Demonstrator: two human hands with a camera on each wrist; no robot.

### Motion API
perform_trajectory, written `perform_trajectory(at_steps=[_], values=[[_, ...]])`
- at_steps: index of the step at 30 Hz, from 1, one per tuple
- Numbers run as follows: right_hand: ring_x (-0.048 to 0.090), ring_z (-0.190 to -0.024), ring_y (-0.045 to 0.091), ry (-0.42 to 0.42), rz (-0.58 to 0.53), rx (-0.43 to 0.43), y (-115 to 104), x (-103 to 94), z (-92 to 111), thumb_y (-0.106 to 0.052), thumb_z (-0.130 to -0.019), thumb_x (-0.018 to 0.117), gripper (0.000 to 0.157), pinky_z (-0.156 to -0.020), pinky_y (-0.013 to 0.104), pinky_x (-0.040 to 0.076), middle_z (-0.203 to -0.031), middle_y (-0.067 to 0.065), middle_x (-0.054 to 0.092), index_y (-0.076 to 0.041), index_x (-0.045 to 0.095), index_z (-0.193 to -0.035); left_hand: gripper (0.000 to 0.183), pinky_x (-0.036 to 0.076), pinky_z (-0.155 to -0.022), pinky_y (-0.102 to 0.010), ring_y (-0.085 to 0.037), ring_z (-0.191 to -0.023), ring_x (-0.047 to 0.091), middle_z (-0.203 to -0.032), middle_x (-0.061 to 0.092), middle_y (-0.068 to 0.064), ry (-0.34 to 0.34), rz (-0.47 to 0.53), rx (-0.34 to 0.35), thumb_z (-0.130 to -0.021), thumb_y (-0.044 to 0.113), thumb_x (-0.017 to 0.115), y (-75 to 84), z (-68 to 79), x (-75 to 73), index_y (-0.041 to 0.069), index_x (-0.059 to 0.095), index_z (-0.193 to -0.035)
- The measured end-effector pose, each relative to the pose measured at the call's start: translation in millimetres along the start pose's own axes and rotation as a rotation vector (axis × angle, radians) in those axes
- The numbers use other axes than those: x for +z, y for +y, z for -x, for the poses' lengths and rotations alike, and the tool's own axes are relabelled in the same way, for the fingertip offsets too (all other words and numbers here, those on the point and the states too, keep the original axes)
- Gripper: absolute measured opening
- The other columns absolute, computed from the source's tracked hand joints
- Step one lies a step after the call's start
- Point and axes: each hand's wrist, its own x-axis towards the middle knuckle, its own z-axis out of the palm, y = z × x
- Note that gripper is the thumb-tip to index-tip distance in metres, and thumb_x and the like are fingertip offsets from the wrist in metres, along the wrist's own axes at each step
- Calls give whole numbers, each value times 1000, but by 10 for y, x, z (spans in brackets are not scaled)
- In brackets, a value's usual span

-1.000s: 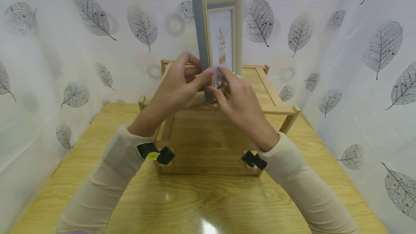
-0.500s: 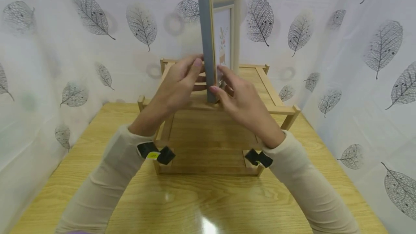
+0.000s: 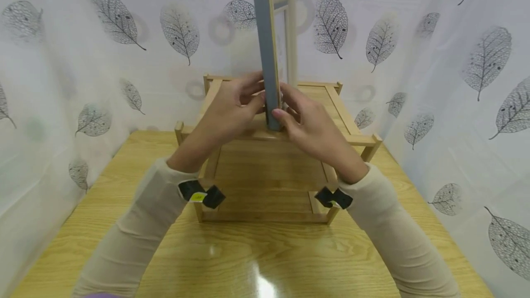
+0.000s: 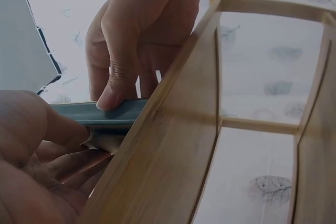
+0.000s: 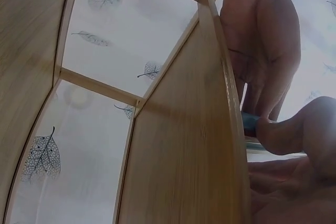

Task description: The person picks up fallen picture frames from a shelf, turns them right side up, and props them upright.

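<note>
A picture frame (image 3: 269, 59) with a blue-grey edge and a cream front stands upright above the front rail of a wooden two-tier rack (image 3: 352, 139). Its narrow side faces the head camera, so the print inside is mostly hidden. My left hand (image 3: 227, 109) holds it low on the left, fingers reaching behind. Low on the other side, my right hand (image 3: 316, 125) grips it, thumb along the edge and fingers on the front. In the left wrist view the right thumb (image 4: 110, 95) presses the blue edge.
The rack stands on a wood-grain table (image 3: 248, 261), its lower shelf (image 3: 265, 201) beneath the hands. Corner posts (image 3: 179, 130) rise slightly above its top. A white leaf-print curtain (image 3: 414, 105) surrounds the table at the back and sides.
The picture frame has turned more edge-on to the head camera, narrowing the view of its print. My left hand has shifted right, its thumb lifting from the edge and coming back; my right hand moved slightly right.
</note>
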Motion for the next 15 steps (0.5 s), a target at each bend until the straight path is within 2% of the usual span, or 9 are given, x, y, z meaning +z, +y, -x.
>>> perform_trajectory(at_steps=[7,15], values=[[49,-124,15,-30,-25,-2,29,-40,-11,-1,-93,55,48,-101,27,42,-133,16,53,0,40,-139,48,49,-91,-26,-20,-117,57,-135,53,-11,27,-131,15,-93,10,59,-3,-12,26,4,45,-138],[53,-120,18,-59,-44,-4,55,-75,-14,-1,-94,52,47,-98,27,44,-129,16,56,0,39,-140,45,49,-88,-18,-14,-114,58,-133,54,-10,47,-243,35,-92,6,58,25,-22,53,3,47,-136]])
